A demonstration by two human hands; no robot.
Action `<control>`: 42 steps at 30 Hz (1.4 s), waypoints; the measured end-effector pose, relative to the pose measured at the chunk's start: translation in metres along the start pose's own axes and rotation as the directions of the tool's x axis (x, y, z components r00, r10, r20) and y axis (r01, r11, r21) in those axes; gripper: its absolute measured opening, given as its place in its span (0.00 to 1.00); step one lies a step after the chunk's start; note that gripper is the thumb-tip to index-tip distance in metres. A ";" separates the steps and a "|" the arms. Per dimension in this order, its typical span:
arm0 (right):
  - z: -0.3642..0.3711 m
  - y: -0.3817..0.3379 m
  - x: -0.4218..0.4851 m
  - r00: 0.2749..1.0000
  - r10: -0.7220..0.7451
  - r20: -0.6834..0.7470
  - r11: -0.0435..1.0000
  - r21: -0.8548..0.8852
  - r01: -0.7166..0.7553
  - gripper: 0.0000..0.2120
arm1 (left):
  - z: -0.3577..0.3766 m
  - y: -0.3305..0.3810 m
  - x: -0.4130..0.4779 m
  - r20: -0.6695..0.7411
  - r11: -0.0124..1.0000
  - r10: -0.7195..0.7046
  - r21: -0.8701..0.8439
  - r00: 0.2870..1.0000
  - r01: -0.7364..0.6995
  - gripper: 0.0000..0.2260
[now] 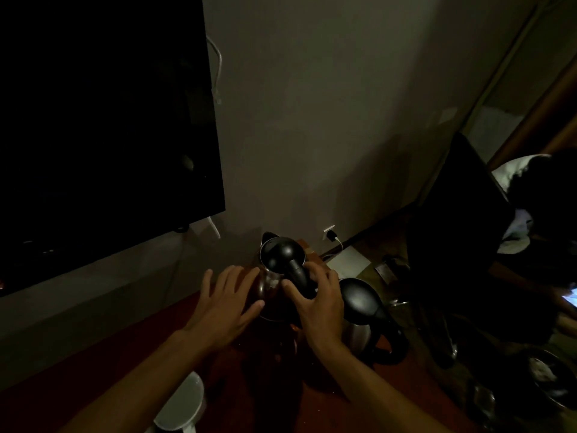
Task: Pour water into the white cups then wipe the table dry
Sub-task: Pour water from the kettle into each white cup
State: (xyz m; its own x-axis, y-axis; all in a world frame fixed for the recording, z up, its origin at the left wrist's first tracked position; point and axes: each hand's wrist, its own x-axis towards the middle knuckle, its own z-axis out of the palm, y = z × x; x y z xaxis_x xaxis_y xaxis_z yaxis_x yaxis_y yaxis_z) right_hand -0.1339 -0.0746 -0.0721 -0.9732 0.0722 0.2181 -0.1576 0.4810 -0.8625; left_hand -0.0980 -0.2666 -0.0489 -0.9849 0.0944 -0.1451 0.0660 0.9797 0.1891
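The scene is dim. A steel kettle with a black lid and handle stands at the far end of the reddish-brown table. My right hand is wrapped around its black handle. My left hand lies with spread fingers against the kettle's left side, holding nothing. A second steel kettle with a black lid stands just to the right, close to my right wrist. One white cup sits near the table's front edge, below my left forearm. Its contents cannot be made out.
A large dark screen hangs on the wall at left. A wall socket with a plug is behind the kettles. A white sheet lies beyond them. A person sits at right beside a black chair back. Bowls stand at lower right.
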 end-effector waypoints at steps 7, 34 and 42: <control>-0.067 -0.008 0.007 0.994 -0.113 -0.001 0.992 -0.063 0.113 0.20 | -0.022 0.047 0.004 -0.087 0.997 0.050 0.067 0.995 -0.045 0.30; -0.162 0.096 -0.004 0.999 0.003 0.044 0.989 -0.147 0.003 0.27 | 0.013 0.171 0.063 0.077 0.884 0.360 0.289 0.930 -0.367 0.41; -0.150 0.110 -0.010 0.992 -0.055 0.115 0.978 -0.194 0.077 0.27 | 0.023 0.158 0.092 0.165 0.816 0.508 0.222 0.845 -0.534 0.50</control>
State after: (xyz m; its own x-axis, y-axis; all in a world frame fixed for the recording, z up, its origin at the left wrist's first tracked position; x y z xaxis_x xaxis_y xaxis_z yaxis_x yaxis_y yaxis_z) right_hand -0.1164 0.1082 -0.1006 -0.9758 -0.0551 0.2116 -0.1965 0.6456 -0.7380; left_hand -0.1747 -0.0994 -0.0547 -0.7727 0.6065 -0.1874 0.6149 0.7884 0.0161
